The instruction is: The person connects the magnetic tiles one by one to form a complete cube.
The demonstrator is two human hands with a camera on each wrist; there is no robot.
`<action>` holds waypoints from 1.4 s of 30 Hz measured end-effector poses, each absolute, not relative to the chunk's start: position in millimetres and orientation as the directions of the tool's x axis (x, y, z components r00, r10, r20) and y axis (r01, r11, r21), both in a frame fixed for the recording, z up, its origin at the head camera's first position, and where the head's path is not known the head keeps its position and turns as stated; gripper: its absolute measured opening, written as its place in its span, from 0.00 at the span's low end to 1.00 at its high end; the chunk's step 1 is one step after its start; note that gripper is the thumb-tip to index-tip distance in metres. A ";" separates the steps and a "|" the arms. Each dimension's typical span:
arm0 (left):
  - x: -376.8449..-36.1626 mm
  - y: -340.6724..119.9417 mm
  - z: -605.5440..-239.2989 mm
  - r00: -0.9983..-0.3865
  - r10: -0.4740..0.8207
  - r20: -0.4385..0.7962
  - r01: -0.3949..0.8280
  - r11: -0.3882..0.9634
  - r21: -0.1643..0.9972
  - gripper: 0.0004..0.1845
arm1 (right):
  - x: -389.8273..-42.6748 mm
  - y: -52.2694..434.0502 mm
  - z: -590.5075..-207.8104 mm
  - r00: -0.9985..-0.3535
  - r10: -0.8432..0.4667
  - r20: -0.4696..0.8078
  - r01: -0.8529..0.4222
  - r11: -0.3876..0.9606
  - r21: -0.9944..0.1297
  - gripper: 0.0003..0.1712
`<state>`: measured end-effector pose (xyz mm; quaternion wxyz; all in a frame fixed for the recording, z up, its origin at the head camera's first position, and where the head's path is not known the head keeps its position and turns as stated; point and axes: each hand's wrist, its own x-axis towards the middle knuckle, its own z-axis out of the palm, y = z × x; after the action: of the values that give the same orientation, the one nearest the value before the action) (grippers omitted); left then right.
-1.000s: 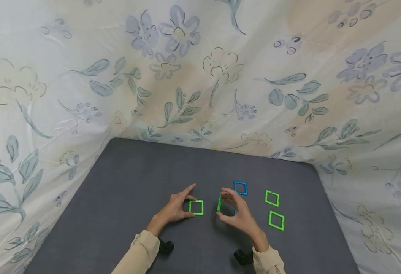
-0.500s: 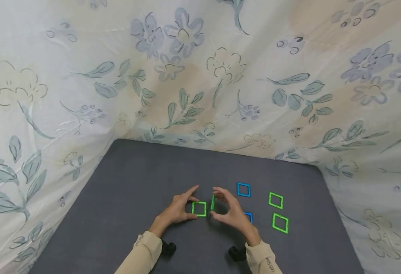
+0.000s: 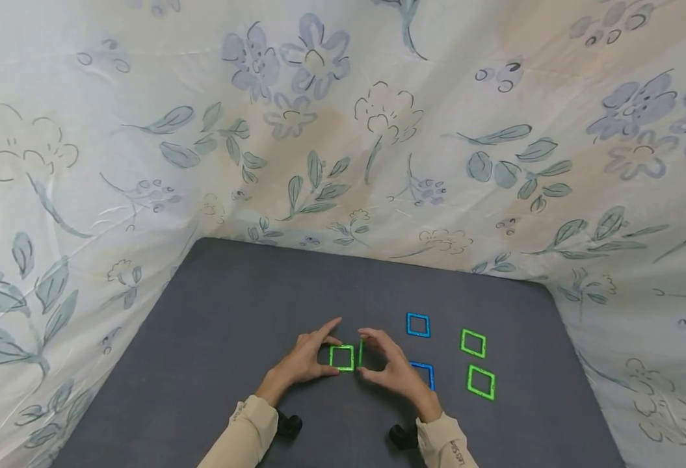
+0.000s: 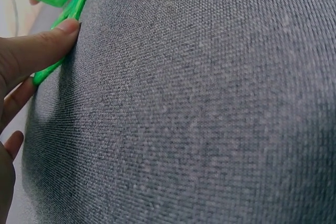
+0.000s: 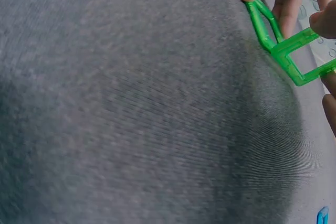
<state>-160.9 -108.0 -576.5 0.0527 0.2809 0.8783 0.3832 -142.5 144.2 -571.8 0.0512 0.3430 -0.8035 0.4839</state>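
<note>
In the head view, a green square magnetic tile (image 3: 352,359), an open frame, lies flat on the dark cloth. My left hand (image 3: 300,359) grips it by its near and far edges, between thumb and fingers. A second green tile (image 3: 361,353) stands upright just to the right; my right hand (image 3: 400,374) pinches it by its opposite edges. In the right wrist view, the upright tile's lower corner (image 5: 294,72) meets or nearly meets the flat tile (image 5: 257,22); whether they touch is unclear. The left wrist view shows the thumb (image 4: 50,45) pressing the flat tile.
Right of my right hand lie two blue square tiles, the farther one (image 3: 408,324) whole in view and the nearer one (image 3: 432,376) partly hidden by the hand. Beyond them lie two green tiles (image 3: 462,339). Patterned fabric (image 3: 343,162) walls in the dark table (image 3: 249,279).
My right hand has carried the upright green tile leftward, up beside the flat one. The nearer blue tile shows more from behind the hand. The left hand keeps its grip.
</note>
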 end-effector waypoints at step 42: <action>-165.2 -100.7 -565.7 -0.814 0.575 0.085 0.501 0.619 0.605 0.33 | -135.1 141.1 -571.3 -0.796 -0.529 0.295 -0.501 0.300 -0.812 0.39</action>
<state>-165.2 -100.7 -565.7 0.0587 0.2996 0.8978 0.3174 -135.1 141.1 -571.3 -0.0144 0.3193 -0.8062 0.4979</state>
